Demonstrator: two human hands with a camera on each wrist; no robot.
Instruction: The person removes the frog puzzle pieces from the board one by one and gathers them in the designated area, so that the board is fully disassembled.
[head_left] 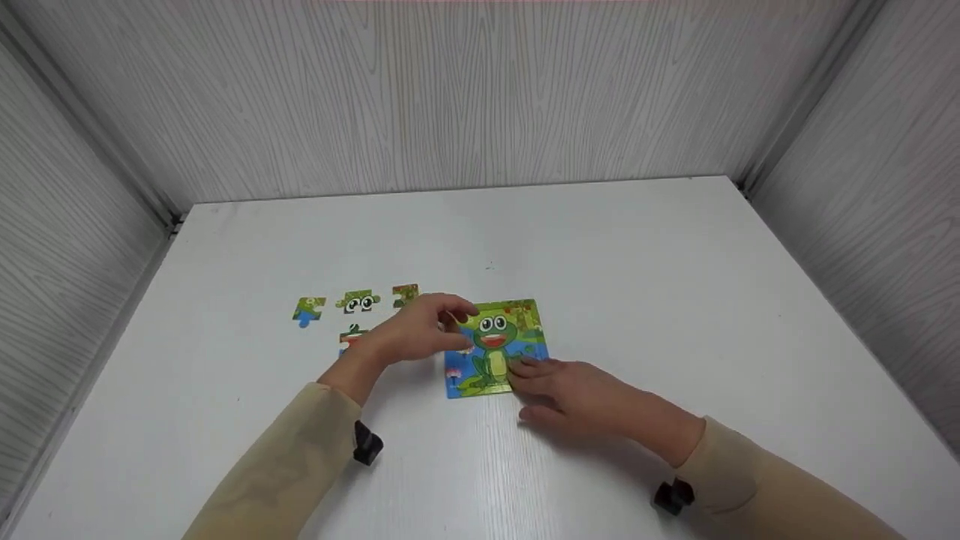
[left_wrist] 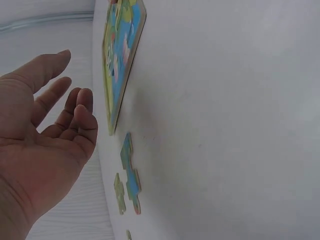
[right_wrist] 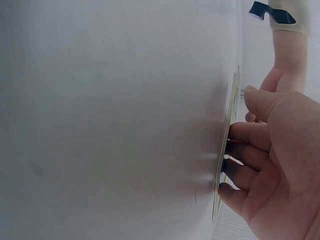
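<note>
A square frog puzzle board (head_left: 491,364) lies flat on the white table, showing a green frog on a blue and yellow-green ground. My left hand (head_left: 420,328) hovers at the board's upper left, thumb and fingers loosely curved and apart. Nothing is between them in the left wrist view, where the palm and fingers (left_wrist: 55,115) face the camera beside the board (left_wrist: 120,55). My right hand (head_left: 581,397) rests its fingertips on the board's lower right part. In the right wrist view its fingers (right_wrist: 245,155) lie along the thin board (right_wrist: 232,100).
Left of the board lie loose puzzle pieces: a green and blue one (head_left: 308,309), one with the frog's eyes (head_left: 358,302) and one with brown and green (head_left: 403,294). A red-mouth piece (head_left: 351,337) is partly hidden by the left wrist. Walls (head_left: 450,97) enclose the table.
</note>
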